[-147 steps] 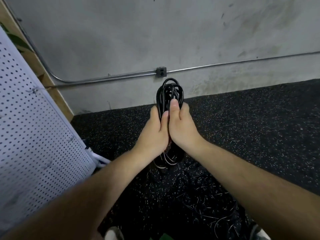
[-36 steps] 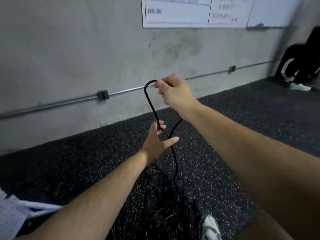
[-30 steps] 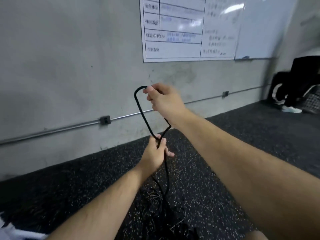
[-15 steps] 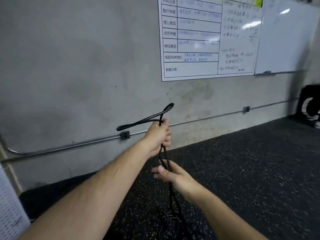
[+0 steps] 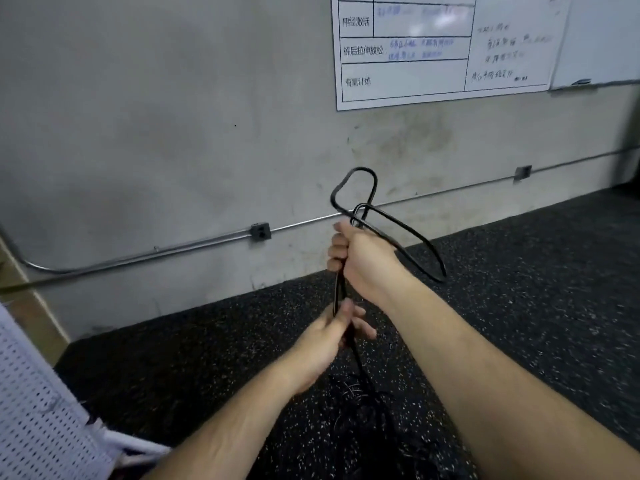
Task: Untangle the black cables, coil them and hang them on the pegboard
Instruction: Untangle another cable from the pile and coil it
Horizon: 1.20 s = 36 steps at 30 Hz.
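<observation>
Holding, lower left: white pegboard (image 5: 31,410). Centre: left hand (image 5: 332,336) pinching black cable (image 5: 340,289) beneath right hand (image 5: 363,261), fisted round two loops. Floor pile (image 5: 360,396), apparently tangled: pulling upward risks tightening snags and springing the loops.

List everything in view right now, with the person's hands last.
cable: one, black, held in both hands, loops standing above the right hand
cable pile: one, black, on the floor below the hands
pegboard: one, white, lower left edge
chart: one, white, on the wall, upper right
whiteboard: one, white, right of the chart
conduit: one, grey, low along the wall
boxes: two, grey, on the conduit, the second further right
wall: one, grey, ahead
floor: one, black with speckles, underfoot
left hand: one, holds the cable, lower
right hand: one, grips the cable, upper
</observation>
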{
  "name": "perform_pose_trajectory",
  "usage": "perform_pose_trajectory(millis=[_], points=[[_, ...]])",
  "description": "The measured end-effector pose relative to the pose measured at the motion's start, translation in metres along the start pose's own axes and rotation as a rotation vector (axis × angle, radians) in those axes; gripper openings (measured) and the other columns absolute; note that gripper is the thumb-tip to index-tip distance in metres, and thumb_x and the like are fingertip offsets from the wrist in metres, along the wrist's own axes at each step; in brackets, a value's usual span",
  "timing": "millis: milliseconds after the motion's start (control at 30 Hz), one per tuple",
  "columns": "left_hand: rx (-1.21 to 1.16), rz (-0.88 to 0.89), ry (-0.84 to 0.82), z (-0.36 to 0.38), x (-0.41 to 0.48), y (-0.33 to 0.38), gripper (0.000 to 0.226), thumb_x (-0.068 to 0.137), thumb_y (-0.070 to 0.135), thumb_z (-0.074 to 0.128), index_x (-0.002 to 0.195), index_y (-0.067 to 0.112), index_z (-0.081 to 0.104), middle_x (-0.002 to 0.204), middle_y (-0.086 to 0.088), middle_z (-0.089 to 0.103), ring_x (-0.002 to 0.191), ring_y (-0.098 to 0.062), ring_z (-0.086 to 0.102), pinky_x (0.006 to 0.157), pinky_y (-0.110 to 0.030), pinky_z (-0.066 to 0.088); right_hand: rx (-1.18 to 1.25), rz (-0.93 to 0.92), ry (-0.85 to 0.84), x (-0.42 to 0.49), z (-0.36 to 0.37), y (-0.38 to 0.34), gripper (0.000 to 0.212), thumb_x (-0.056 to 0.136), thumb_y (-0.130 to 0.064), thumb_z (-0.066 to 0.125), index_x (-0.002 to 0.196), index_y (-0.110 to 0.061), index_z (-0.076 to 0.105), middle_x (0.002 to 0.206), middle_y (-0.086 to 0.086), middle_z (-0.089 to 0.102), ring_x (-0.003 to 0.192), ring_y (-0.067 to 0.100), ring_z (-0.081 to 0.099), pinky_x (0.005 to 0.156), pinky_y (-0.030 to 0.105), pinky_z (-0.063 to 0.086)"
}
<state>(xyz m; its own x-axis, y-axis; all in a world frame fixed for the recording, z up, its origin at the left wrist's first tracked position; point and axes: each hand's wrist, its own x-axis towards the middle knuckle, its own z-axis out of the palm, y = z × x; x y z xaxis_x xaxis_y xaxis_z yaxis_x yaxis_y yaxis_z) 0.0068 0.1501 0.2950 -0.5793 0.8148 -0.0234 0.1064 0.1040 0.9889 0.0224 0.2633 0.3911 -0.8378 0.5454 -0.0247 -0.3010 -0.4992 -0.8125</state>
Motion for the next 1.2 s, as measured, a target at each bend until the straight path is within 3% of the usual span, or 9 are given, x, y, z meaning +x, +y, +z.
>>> perform_pose_trajectory(millis=[167, 333, 467, 567, 733, 867, 967, 1100, 1200], points=[[-0.173, -0.012, 0.225, -0.013, 0.018, -0.001, 0.028, 0.109, 0.032, 0.042, 0.095, 0.012, 0.056, 0.062, 0.004, 0.044, 0.051, -0.010, 0.048, 0.069, -0.041, 0.055, -0.325, -0.110, 0.001, 0.015, -0.025, 0.022, 0.028, 0.099, -0.037, 0.060, 0.107, -0.010, 0.062, 0.090, 0.001, 0.069, 0.085, 0.016, 0.061, 0.087, 0.037, 0.047], [-0.296, 0.131, 0.204, -0.051, 0.034, 0.046, 0.028, 0.111, 0.026, 0.038, 0.103, 0.008, 0.058, 0.064, 0.004, 0.040, 0.053, -0.009, 0.038, 0.055, -0.026, 0.040, -0.968, 0.139, -0.542, -0.010, -0.060, 0.086, 0.035, 0.094, -0.042, 0.062, 0.124, -0.024, 0.065, 0.118, -0.010, 0.073, 0.118, 0.012, 0.064, 0.111, 0.042, 0.038], [-0.221, 0.161, 0.246, -0.064, 0.040, 0.044, 0.042, 0.108, 0.042, 0.041, 0.125, 0.008, 0.058, 0.092, -0.001, 0.067, 0.085, -0.016, 0.062, 0.071, -0.028, 0.048, -1.007, -0.008, -0.286, -0.009, -0.042, 0.099, 0.023, 0.108, -0.025, 0.045, 0.096, -0.016, 0.062, 0.068, -0.007, 0.064, 0.074, 0.019, 0.065, 0.093, 0.051, 0.054], [-0.205, 0.111, 0.159, -0.056, 0.030, 0.016, 0.045, 0.100, 0.066, 0.039, 0.129, 0.037, 0.059, 0.131, 0.001, 0.065, 0.127, -0.013, 0.055, 0.110, -0.041, 0.044, -0.758, -0.120, -0.150, -0.002, -0.019, 0.077, 0.024, 0.108, -0.030, 0.045, 0.108, -0.017, 0.066, 0.079, -0.011, 0.063, 0.077, 0.011, 0.060, 0.081, 0.039, 0.053], [0.126, 0.031, -0.057, -0.034, 0.004, -0.028, 0.041, 0.091, 0.067, 0.047, 0.105, 0.035, 0.067, 0.112, 0.013, 0.074, 0.122, -0.015, 0.060, 0.121, -0.053, 0.027, -0.282, -0.170, -0.178, 0.008, 0.014, 0.039, 0.024, 0.110, -0.026, 0.043, 0.101, -0.010, 0.058, 0.064, -0.005, 0.046, 0.059, 0.011, 0.041, 0.061, 0.029, 0.038], [0.055, 0.033, 0.184, -0.043, 0.007, -0.009, 0.023, 0.107, 0.038, 0.042, 0.106, 0.024, 0.060, 0.080, 0.005, 0.067, 0.090, -0.012, 0.065, 0.099, -0.036, 0.045, -0.646, -0.110, -0.293, 0.012, -0.017, 0.045, 0.068, 0.092, -0.067, 0.056, 0.130, -0.010, 0.058, 0.111, -0.001, 0.073, 0.108, 0.018, 0.065, 0.106, 0.043, 0.043], [-0.246, 0.078, 0.247, -0.059, 0.018, 0.007, 0.024, 0.108, 0.031, 0.045, 0.106, 0.013, 0.062, 0.078, 0.004, 0.058, 0.079, -0.012, 0.059, 0.085, -0.027, 0.050, -0.852, 0.155, -0.535, -0.004, -0.042, 0.072, 0.074, 0.090, -0.063, 0.062, 0.148, -0.020, 0.046, 0.147, -0.002, 0.055, 0.138, 0.018, 0.049, 0.122, 0.050, 0.028], [-0.484, 0.014, 0.175, -0.066, 0.019, 0.015, 0.031, 0.108, 0.037, 0.043, 0.100, 0.010, 0.055, 0.065, 0.004, 0.040, 0.062, -0.013, 0.043, 0.059, -0.029, 0.040, -0.838, 0.155, -0.502, -0.013, -0.048, 0.095, 0.044, 0.096, -0.032, 0.066, 0.136, -0.018, 0.054, 0.132, -0.002, 0.066, 0.130, 0.014, 0.057, 0.122, 0.046, 0.032], [-0.085, 0.016, 0.223, -0.065, 0.014, 0.016, 0.035, 0.107, 0.046, 0.042, 0.110, 0.017, 0.061, 0.087, 0.001, 0.057, 0.061, -0.018, 0.050, 0.045, -0.031, 0.037, -0.963, 0.040, -0.441, -0.017, -0.043, 0.088, 0.015, 0.104, -0.015, 0.053, 0.113, -0.011, 0.064, 0.101, 0.003, 0.077, 0.106, 0.018, 0.071, 0.111, 0.043, 0.045]])
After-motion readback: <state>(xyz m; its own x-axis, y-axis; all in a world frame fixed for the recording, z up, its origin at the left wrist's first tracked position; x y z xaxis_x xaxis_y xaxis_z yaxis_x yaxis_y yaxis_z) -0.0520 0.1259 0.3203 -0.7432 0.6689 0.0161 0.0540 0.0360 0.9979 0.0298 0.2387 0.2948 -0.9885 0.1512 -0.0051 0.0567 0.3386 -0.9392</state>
